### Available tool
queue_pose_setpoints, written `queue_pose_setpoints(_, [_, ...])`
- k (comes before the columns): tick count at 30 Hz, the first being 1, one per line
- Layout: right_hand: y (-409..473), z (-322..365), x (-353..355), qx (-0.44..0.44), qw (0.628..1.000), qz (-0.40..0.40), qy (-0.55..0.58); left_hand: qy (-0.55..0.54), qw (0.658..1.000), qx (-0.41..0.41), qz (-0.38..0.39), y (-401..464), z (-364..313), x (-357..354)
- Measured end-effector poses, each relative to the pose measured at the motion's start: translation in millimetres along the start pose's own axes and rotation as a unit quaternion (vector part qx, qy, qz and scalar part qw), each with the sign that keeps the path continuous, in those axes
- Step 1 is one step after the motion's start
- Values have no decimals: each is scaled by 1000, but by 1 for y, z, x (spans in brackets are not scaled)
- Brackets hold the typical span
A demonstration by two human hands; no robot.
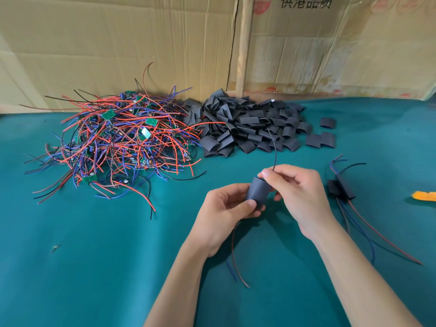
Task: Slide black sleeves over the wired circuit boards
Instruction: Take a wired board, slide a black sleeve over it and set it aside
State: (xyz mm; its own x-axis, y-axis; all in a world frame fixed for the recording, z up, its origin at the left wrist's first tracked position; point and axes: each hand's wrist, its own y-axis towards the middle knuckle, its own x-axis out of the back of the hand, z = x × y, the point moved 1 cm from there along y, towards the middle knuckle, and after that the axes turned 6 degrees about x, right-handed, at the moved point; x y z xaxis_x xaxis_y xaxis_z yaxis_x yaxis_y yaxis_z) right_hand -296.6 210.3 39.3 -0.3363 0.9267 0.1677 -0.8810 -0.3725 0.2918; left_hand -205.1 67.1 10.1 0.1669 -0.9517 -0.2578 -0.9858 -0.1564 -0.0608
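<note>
Only readable writing here is on the cardboard (118, 43) propped up at the back: black Chinese characters, 供港品质 (306, 2), top edge partly cut off, plus some red round stamps too faded to read.

Using the pile of black sleeves (247, 128) as the landmark: left of it, touching its edge, there's the tangle of wired circuit boards (113, 142), red, blue and black leads everywhere with little green boards poking out. All of it sits on a teal cloth surface (70, 256).

In front of the pile, nearer the camera, the left hand (224, 218) has thumb and fingers wrapped around one black sleeve (257, 192), held tilted with its open end up toward the pile. Right hand (299, 192) is just beside it at that top opening, fingertips pinching a thin black wire (273, 149) that sticks up and back over the pile. Red and blue leads (233, 256) hang out below the left hand. Can't see the board itself.

Right of the pile and a bit nearer, a couple of sleeved boards (339, 188) lie with their wires trailing. Further right, an orange thing (424, 195) at the frame edge, can't tell what.
</note>
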Motion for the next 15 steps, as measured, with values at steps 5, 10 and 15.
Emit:
queue_pose_setpoints(5, [0,11,5,61,997,-27,-29,8,1000,1,4,0,1,-2])
queue_pose_setpoints(10, [-5,26,-6,170,974,2,-149,8,999,4,31,-2,-2,-2])
queue_pose_setpoints(15, [-5,35,-19,155,981,36,-114,1,999,-2,50,-3,-5,-3])
